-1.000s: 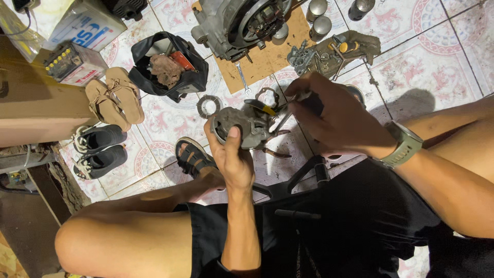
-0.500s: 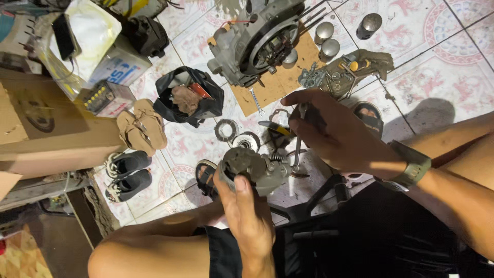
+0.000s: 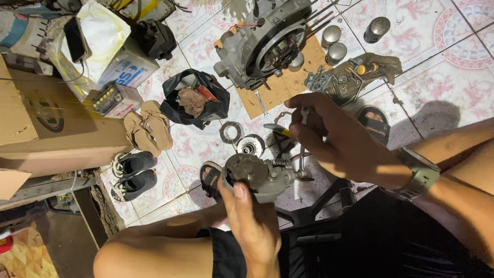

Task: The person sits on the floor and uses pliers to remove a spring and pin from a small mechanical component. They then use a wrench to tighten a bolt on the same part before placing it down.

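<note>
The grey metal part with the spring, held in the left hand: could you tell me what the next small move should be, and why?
Probably bring the thin metal tool in the right hand down onto the grey metal part. The left hand grips that part from below with its spring facing up, and the tool's lower end sits right beside it.

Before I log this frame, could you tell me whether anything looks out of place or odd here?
Nothing looks spilled or broken. The left hand holds a grimy metal part; the right hand holds a thin tool at it. Loose parts and sandals share the tiled floor.
</note>
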